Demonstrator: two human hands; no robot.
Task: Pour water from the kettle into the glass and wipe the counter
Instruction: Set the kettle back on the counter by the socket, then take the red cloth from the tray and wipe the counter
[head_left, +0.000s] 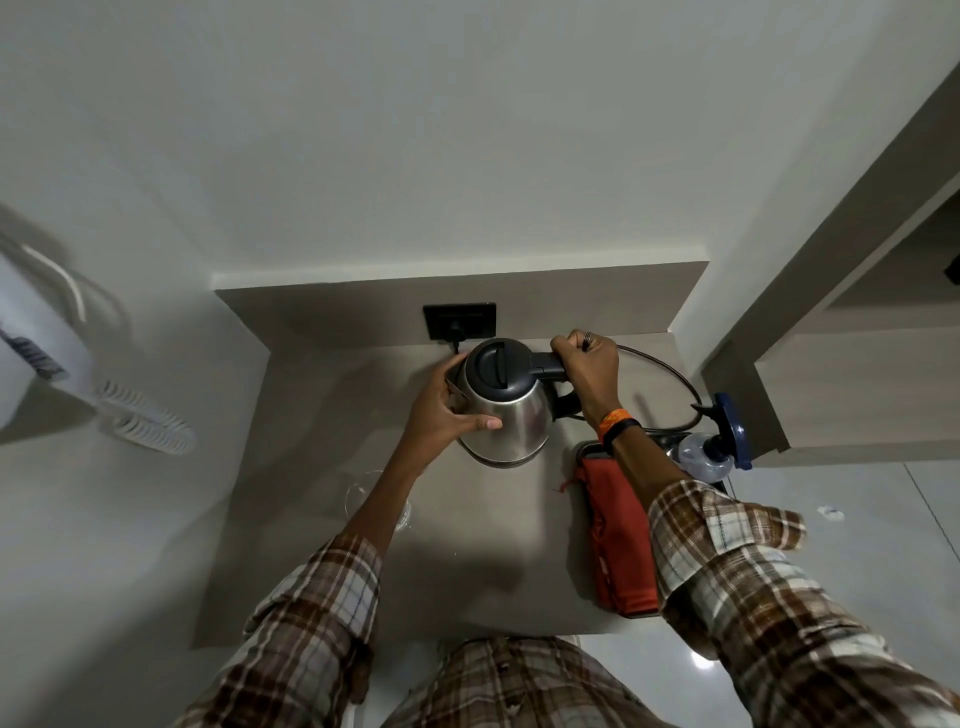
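A steel kettle (511, 415) with a black lid stands at the back of the beige counter (483, 561). My right hand (589, 371) grips its black handle. My left hand (441, 415) wraps around the kettle's left side, thumb across the front. A clear glass (363, 493) stands on the counter near left of the kettle, partly hidden by my left forearm. A red cloth (621, 540) lies folded along the counter's right edge, under my right forearm.
A black wall socket (460, 321) with a plug sits behind the kettle, and a black cord (670, 371) loops to the right. A clear bottle with a blue cap (709, 452) stands at the right edge. A white coiled cable (148, 421) hangs at the left.
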